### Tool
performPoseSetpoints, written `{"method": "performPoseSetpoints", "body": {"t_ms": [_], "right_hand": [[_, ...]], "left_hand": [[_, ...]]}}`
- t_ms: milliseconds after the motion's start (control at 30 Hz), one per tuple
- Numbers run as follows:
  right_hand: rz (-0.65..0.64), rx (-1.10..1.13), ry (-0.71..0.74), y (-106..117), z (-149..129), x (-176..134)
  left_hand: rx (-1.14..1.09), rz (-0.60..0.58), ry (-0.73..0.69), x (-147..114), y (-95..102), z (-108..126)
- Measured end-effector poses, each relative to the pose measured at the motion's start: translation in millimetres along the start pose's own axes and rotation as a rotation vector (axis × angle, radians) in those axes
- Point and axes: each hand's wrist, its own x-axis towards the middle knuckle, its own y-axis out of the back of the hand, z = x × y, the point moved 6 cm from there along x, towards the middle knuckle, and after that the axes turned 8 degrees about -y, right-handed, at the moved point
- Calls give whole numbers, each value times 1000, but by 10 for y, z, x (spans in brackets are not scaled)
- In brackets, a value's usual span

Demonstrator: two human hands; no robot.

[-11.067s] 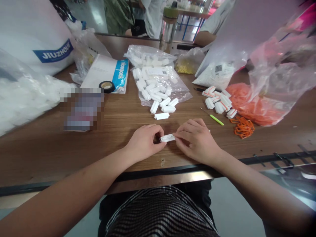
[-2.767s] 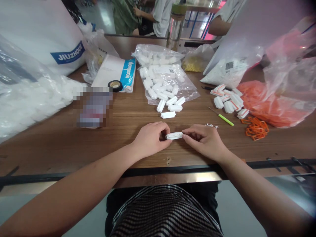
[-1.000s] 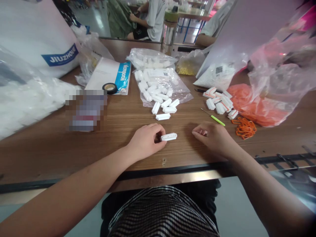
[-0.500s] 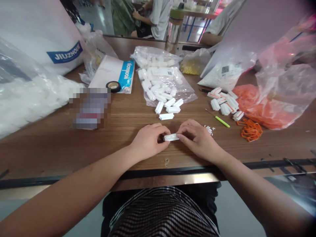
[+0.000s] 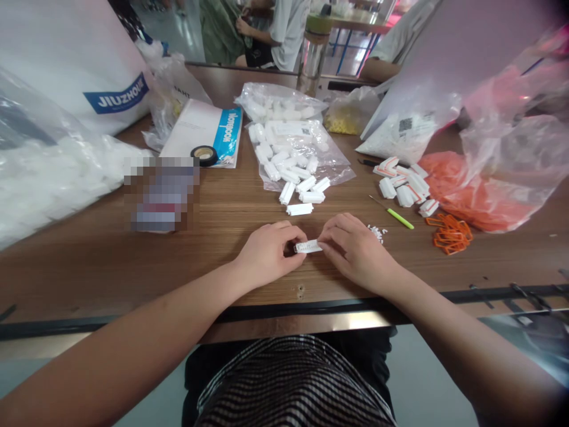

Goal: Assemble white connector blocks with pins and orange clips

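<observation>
1. Grip: left hand (image 5: 271,252) has thumb and fingertips closed on the left end of a white block (image 5: 308,246), slotted along its upper face.
2. Right hand (image 5: 358,255): fingertips drawn in at the block's right end; can't tell if they pinch a small part or only touch the block.
3. Block sits between both hands, closer to the front edge of the worktop (image 5: 231,201) than the far edge. Resting or slightly lifted: can't tell.
4. Main risk, my read: block is narrow, so uneven pressure from the right fingertips could twist or tip it out of the left hold.
5. Small white pieces (image 5: 377,232) lie loose just beyond the right hand, away from the front edge; a knuckle sweep could scatter them.
6. Green-handled pick (image 5: 400,219) lies past those pieces, point aimed toward the far left corner; a careless reach might prick.
7. Hidden: right end of block behind fingers; part of the pieces behind the right hand.
8. Hard to read: slot contents, too tiny. Item on the left (image 5: 164,198) is pixelated. Clear bag (image 5: 53,190) is cut off at frame left.
</observation>
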Motion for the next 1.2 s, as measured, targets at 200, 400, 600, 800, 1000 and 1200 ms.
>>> {"method": "performPoseSetpoints", "body": {"t_ms": [200,400,600,800,1000,1200], "right_hand": [[-42,-120,89,32,-64,-22],[74,27,71,114,21,-136],[60,-110,100,33,-45,-163],[36,-139,65,1,-130,-91],[10,54,-15,16,-74,-111],[239,130,-434,486,733,-401]], "left_hand": [[-18,3,17,-5,-9,-20],[-15,6,22,2,-3,-5],[-20,-2,43,-2,-9,-16],[-14,5,32,0,-13,-21],[4,0,42,-10,-14,-44],[0,-14,51,-10,-3,-35]]}}
